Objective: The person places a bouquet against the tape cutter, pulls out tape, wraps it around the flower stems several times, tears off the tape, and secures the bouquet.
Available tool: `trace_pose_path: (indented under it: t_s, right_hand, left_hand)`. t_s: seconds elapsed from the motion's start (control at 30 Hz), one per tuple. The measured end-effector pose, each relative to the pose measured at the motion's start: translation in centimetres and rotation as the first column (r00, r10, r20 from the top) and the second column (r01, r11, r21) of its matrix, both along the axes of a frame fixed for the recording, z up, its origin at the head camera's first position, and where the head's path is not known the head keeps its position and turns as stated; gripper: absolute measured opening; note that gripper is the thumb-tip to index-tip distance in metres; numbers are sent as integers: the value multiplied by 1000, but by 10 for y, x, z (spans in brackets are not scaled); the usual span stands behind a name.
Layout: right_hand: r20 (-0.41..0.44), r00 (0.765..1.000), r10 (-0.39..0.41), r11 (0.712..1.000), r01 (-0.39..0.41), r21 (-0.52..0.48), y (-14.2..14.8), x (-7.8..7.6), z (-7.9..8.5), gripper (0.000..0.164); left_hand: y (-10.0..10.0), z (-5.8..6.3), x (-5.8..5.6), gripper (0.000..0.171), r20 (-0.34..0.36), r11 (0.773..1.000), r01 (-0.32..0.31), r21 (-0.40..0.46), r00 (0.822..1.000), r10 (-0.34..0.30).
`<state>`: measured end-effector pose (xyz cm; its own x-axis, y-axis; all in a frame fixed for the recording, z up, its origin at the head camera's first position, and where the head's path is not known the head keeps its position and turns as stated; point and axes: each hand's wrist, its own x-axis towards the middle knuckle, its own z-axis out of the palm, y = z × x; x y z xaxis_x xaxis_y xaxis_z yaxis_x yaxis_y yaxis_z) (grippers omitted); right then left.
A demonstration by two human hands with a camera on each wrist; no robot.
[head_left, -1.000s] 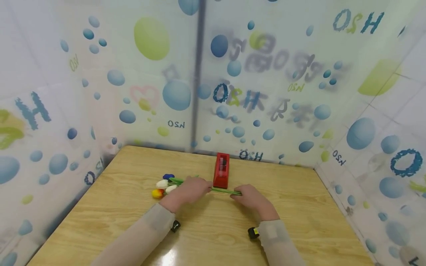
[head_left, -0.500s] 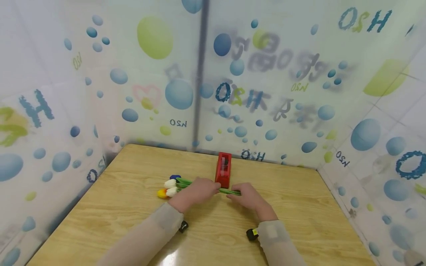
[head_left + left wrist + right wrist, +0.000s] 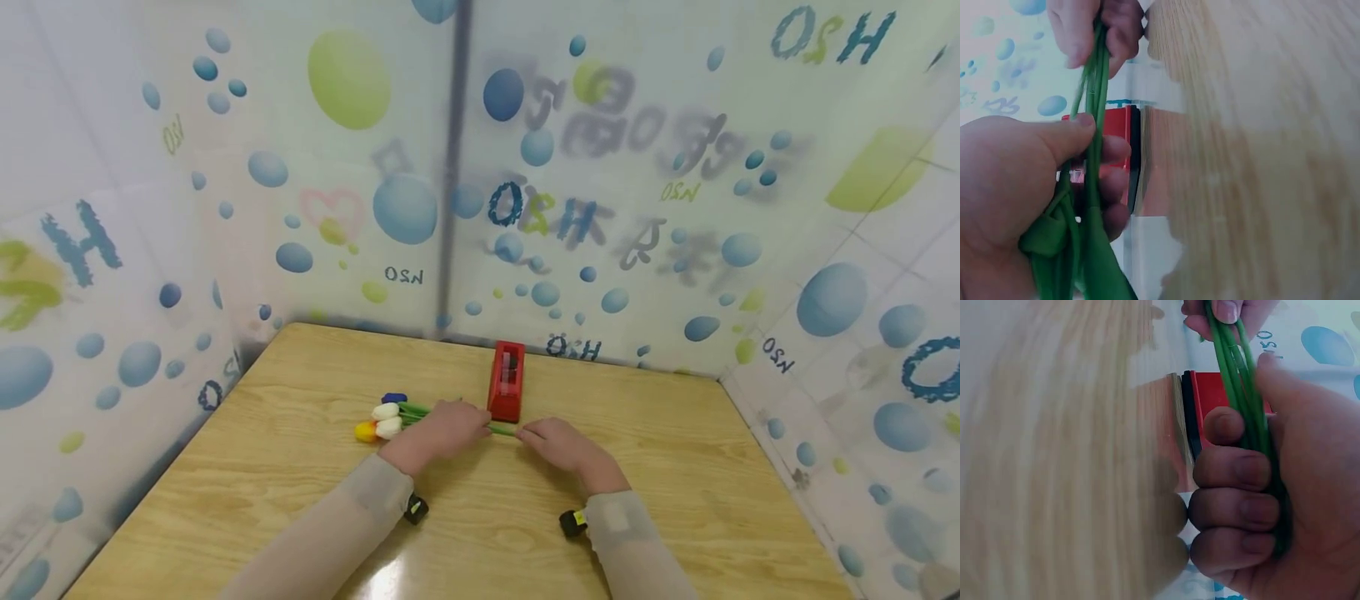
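Note:
A bunch of tulips (image 3: pixel 386 419), with white, blue and orange-yellow heads, lies sideways low over the table, heads to the left. My left hand (image 3: pixel 442 431) grips the green stems (image 3: pixel 1094 94) behind the heads, thumb on one side and fingers on the other. Nearer the stem ends, my right hand (image 3: pixel 566 447) holds the same bundle; in the right wrist view its fingers (image 3: pixel 1235 509) curl round the stems. A short stretch of stem shows between the hands. Just behind it stands a red tape dispenser (image 3: pixel 507 383).
The wooden table (image 3: pixel 480 525) runs back to a patterned curtain-like wall (image 3: pixel 360 167), with side walls left and right. A small black wrist camera (image 3: pixel 573 523) sits under the right wrist, another (image 3: pixel 416 508) under the left.
The left hand and tulip heads have shifted right in the head view, narrowing the gap between the hands. The right hand has closed further over the stem ends, which are now hidden.

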<state>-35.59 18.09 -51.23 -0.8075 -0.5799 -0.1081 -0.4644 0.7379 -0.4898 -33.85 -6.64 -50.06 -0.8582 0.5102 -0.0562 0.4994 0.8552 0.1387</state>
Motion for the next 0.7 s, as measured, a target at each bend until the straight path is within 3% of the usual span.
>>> trace_pose_path:
  t_s: [0.27,0.5,0.7]
  right_hand:
    - [-23,999,28,999,-27,38,11,-5,4,28]
    - [30,997,69,998,-69,13,12,-4,10,34]
    - [30,997,66,998,-67,6,13,-4,13,16]
  left_hand:
    - [-1,0,0,17,14,1000,-28,-12,1000,28]
    - [1,6,10,9,31,999,24,-39,999,-22]
    - [1,6,16,22,24,998,22,-51,1000,-21]
